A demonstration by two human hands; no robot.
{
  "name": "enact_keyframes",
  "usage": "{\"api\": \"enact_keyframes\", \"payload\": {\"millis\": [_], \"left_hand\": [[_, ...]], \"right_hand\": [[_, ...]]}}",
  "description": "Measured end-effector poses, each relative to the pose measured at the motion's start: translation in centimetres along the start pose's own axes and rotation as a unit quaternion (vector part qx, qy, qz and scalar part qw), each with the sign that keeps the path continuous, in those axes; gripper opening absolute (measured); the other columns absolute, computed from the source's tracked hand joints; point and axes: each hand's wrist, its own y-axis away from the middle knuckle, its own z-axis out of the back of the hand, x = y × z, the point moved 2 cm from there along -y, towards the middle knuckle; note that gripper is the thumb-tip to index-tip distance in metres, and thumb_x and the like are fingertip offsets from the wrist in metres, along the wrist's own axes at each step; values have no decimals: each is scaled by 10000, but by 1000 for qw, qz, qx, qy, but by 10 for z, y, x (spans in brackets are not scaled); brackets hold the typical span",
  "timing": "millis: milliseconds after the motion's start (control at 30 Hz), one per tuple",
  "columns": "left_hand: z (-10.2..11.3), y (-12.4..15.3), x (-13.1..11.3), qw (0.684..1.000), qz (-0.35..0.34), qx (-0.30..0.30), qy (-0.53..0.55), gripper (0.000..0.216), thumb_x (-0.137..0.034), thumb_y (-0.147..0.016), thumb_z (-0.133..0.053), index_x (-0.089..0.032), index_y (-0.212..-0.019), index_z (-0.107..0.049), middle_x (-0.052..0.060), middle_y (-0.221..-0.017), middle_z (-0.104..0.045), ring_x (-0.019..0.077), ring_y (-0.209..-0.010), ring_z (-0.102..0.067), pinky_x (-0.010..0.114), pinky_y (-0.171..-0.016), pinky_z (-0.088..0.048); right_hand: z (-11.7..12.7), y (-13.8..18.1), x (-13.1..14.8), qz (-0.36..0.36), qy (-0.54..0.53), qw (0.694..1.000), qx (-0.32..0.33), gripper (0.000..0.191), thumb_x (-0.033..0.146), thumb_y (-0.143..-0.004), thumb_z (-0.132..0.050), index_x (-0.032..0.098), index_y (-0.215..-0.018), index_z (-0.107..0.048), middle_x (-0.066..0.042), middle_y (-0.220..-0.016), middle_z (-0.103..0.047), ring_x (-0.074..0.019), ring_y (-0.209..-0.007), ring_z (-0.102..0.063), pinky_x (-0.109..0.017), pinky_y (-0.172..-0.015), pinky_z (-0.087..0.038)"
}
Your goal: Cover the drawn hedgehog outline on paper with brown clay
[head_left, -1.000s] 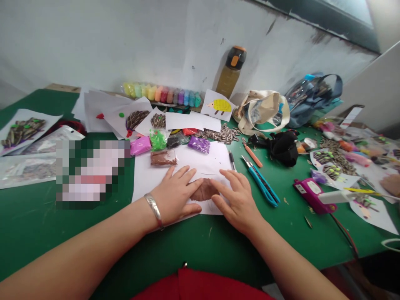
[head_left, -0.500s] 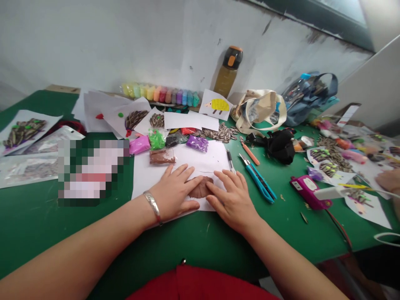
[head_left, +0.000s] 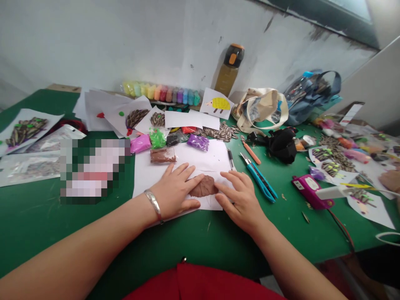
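A flattened piece of brown modelling clay (head_left: 203, 186) lies on a white sheet of paper (head_left: 206, 162) in front of me. My left hand (head_left: 178, 188), with a silver bracelet at the wrist, rests open on the paper, its index fingertip on the clay's left side. My right hand (head_left: 240, 196) is open too, with fingertips at the clay's right edge. Beyond them sits a packet of brown clay (head_left: 163, 156), near pink (head_left: 140, 144), green (head_left: 157, 138) and purple (head_left: 198, 142) clay packets. A pen (head_left: 231, 159) lies at the paper's right edge.
A blue craft knife (head_left: 258, 178) and an orange-handled tool (head_left: 250, 150) lie right of the paper. Sunflower seeds (head_left: 223, 132), a bottle (head_left: 229, 71) and a cloth bag (head_left: 261, 109) stand behind. A magenta device (head_left: 312, 191) is farther right, near another person's hand (head_left: 390, 181).
My right hand has slid slightly to the right, off the middle of the clay to its edge, so more of the clay shows. My left hand has stayed nearly in place.
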Motion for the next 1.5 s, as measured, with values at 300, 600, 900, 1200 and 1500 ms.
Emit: {"api": "enact_keyframes", "payload": {"millis": [300, 600, 900, 1200, 1500], "left_hand": [[0, 0, 0, 1000, 3, -4, 4, 671, -569, -855, -559, -204, -1407, -452, 179, -1476, -390, 383, -1358, -316, 596, -1073, -215], [-1, 1, 0, 1000, 3, -18, 10, 669, -579, -850, -560, -211, -1399, -462, 178, -1473, -398, 382, -1364, -315, 598, -1079, -210], [-1, 1, 1, 1000, 3, -10, 4, 682, -596, -852, -542, -214, -1409, -448, 178, -1481, -387, 383, -1369, -307, 599, -1075, -209], [0, 1, 0, 1000, 4, -14, 5, 689, -601, -848, -543, -229, -1418, -435, 164, -1484, -387, 374, -1372, -305, 591, -1083, -204], [1, 0, 0, 1000, 8, 5, -6, 674, -597, -860, -525, -215, -1409, -442, 169, -1486, -381, 379, -1370, -297, 586, -1078, -202]], "right_hand": [[0, -3, 6, 2, 45, 999, -18, 299, 377, -928, -513, 233, -1111, -700, -104, -1308, -588, -306, -1229, -461, -566, -1067, -290], [-5, -5, 12, 2, 84, 996, 35, 311, 417, -921, -514, 267, -1135, -683, -85, -1326, -576, -325, -1258, -431, -576, -1085, -246], [-5, -5, 9, -5, 62, 998, 19, 375, 427, -930, -491, 245, -1224, -638, -117, -1368, -531, -318, -1262, -429, -570, -1073, -275], [-8, -7, 10, -10, 73, 997, 37, 343, 434, -927, -496, 270, -1172, -672, -100, -1343, -560, -334, -1276, -414, -594, -1076, -255], [1, 0, -5, 5, -19, 1000, 2, 328, 374, -936, -493, 219, -1147, -690, -105, -1317, -572, -292, -1229, -452, -516, -1032, -369]]}}
